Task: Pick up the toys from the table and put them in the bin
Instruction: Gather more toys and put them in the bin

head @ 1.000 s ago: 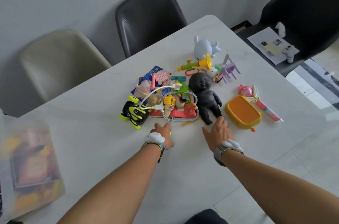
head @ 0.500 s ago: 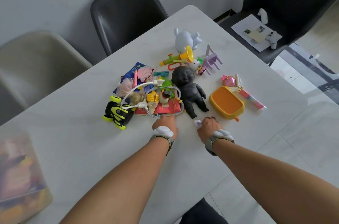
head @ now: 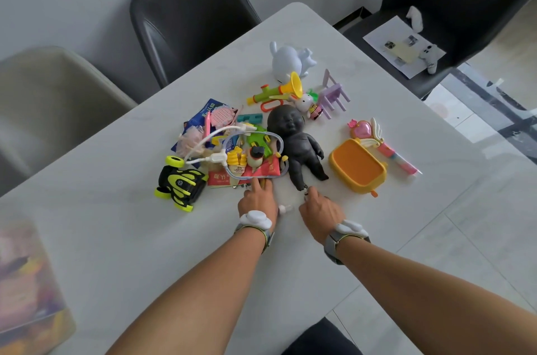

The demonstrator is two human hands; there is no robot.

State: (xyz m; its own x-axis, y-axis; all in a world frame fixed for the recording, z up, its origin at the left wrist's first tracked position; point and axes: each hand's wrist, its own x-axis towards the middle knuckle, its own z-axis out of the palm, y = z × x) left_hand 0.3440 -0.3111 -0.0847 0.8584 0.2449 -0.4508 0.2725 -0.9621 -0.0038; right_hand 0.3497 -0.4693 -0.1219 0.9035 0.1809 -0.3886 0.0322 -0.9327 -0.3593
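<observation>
The bin (head: 27, 290) is cut off at the left edge of the table (head: 122, 238), blurred; its contents read only as smears of colour. The toys (head: 250, 148) lie heaped mid-table, so overlapped that several cannot be identified. Recognisable are a black-and-yellow car (head: 181, 184) at the left of the heap, a dark doll (head: 299, 145) on its back, an orange case (head: 356, 168) and a pink wand (head: 380, 145) toward the right edge, and a yellow trumpet (head: 279, 91), a white rabbit figure (head: 289, 59) and a purple toy chair (head: 332, 94) toward the far corner.

The left hand (head: 257, 199) has its index finger extended, touching the near edge of the red packet (head: 261, 171); its other fingers are hidden. A small pale object (head: 284, 209), unidentifiable, lies at that wrist. The right hand (head: 321, 206) has its fingertips pinched at the doll's near foot; whether they grip the foot or a small item beside it cannot be told.
</observation>
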